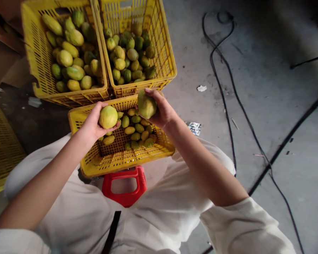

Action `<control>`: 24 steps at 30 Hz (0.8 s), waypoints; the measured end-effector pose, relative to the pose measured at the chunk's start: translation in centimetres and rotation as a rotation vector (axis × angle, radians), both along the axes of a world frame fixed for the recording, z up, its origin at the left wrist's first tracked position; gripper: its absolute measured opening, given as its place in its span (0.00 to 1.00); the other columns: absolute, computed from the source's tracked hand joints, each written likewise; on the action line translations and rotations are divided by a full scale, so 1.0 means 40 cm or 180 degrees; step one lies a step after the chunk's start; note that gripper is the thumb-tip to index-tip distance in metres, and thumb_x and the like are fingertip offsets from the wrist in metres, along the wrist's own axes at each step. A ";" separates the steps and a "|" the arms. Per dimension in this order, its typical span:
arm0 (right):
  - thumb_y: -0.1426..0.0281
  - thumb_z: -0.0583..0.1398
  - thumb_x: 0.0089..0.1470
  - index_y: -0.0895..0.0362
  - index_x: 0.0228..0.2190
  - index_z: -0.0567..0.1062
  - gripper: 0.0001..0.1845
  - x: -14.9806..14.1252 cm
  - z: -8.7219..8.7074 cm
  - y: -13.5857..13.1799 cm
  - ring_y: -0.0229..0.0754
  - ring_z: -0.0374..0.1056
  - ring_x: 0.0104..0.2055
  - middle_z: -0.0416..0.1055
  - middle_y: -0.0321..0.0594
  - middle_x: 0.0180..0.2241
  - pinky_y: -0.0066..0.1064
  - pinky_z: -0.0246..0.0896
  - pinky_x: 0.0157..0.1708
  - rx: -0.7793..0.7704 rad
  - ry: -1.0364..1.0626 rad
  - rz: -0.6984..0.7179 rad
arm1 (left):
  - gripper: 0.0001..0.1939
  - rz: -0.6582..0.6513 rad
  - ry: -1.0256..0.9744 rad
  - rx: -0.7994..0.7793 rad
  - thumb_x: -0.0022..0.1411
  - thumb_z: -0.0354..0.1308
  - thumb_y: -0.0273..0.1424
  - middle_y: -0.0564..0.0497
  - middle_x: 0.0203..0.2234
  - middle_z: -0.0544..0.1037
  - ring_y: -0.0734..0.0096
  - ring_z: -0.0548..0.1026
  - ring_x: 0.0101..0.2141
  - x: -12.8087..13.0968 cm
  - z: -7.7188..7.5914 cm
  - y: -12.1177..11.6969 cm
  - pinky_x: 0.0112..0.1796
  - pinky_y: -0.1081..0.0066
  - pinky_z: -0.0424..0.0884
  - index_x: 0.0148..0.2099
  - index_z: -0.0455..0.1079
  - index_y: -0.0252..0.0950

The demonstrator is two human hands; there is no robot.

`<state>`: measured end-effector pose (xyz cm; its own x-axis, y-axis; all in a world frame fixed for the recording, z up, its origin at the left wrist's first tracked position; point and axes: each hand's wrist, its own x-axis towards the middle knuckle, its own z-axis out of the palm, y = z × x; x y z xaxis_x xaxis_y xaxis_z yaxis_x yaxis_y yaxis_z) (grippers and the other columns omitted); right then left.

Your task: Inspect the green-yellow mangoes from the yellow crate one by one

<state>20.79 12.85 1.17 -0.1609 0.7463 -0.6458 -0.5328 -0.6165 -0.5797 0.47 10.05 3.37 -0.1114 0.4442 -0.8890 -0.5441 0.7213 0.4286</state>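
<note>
My left hand (96, 121) is wrapped around a round yellow-green papaya (108, 117), held over the left side of the near yellow crate (127, 164). Gripped in my right hand (161, 111) is a larger, greener papaya (146, 104), above that crate's far right side. Several small green and yellow papayas (135, 136) lie in the near crate below both hands. Behind it, the far left crate (66, 97) holds several larger papayas (74, 73), and the far right crate (172, 70) has several more (132, 54).
A red plastic stool (141, 181) shows between my legs. Part of another yellow crate (4, 148) stands at the left edge, with cardboard (5, 63) farther back. Black cables (234, 93) run over the grey floor (190, 42) on the right, near crumpled foil (195, 128).
</note>
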 end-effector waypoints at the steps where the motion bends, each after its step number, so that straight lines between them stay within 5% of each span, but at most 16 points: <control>1: 0.55 0.70 0.65 0.49 0.43 0.77 0.13 0.001 -0.001 0.000 0.50 0.83 0.50 0.82 0.34 0.36 0.50 0.85 0.56 -0.0001 0.0014 0.0011 | 0.11 0.0025 0.0004 -0.0055 0.67 0.71 0.37 0.51 0.29 0.82 0.61 0.82 0.31 0.002 0.002 0.002 0.35 0.63 0.84 0.47 0.74 0.43; 7: 0.58 0.69 0.67 0.51 0.41 0.76 0.11 0.007 -0.006 0.007 0.52 0.83 0.53 0.82 0.36 0.36 0.45 0.84 0.55 -0.0061 0.0134 -0.0064 | 0.08 0.0037 -0.0008 -0.0112 0.76 0.62 0.38 0.48 0.28 0.81 0.63 0.81 0.29 0.015 0.014 0.009 0.32 0.68 0.83 0.48 0.75 0.39; 10: 0.54 0.67 0.69 0.51 0.42 0.76 0.14 0.020 -0.001 0.016 0.52 0.84 0.53 0.84 0.38 0.37 0.45 0.85 0.53 -0.0099 0.0192 -0.0101 | 0.07 0.0048 0.0073 -0.0006 0.75 0.65 0.36 0.47 0.31 0.83 0.61 0.84 0.32 0.021 0.022 0.006 0.35 0.66 0.85 0.51 0.76 0.40; 16: 0.52 0.64 0.70 0.50 0.42 0.77 0.14 0.046 0.024 0.035 0.47 0.83 0.45 0.82 0.35 0.34 0.40 0.86 0.45 -0.0152 0.0103 -0.0244 | 0.08 -0.0007 0.0104 0.0086 0.72 0.69 0.27 0.47 0.35 0.85 0.62 0.87 0.36 0.034 0.038 -0.005 0.40 0.66 0.87 0.51 0.77 0.39; 20: 0.60 0.59 0.75 0.48 0.37 0.73 0.12 0.033 0.045 0.032 0.41 0.81 0.41 0.77 0.30 0.30 0.36 0.85 0.46 -0.0085 -0.0043 -0.0489 | 0.05 0.0136 0.0066 0.0052 0.75 0.66 0.31 0.50 0.30 0.82 0.61 0.85 0.38 0.031 0.030 -0.002 0.43 0.65 0.87 0.50 0.75 0.43; 24: 0.60 0.61 0.75 0.49 0.39 0.74 0.10 0.014 0.054 0.019 0.40 0.80 0.38 0.76 0.28 0.30 0.36 0.85 0.45 -0.0166 0.0060 -0.0239 | 0.03 0.0340 0.0156 0.0065 0.76 0.62 0.34 0.50 0.29 0.80 0.56 0.84 0.39 0.025 0.018 0.005 0.42 0.62 0.87 0.50 0.74 0.44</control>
<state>21.35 13.59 3.35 -0.1181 0.7221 -0.6816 -0.5892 -0.6035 -0.5372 1.45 10.26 4.10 -0.2020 0.4456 -0.8722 -0.5954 0.6512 0.4706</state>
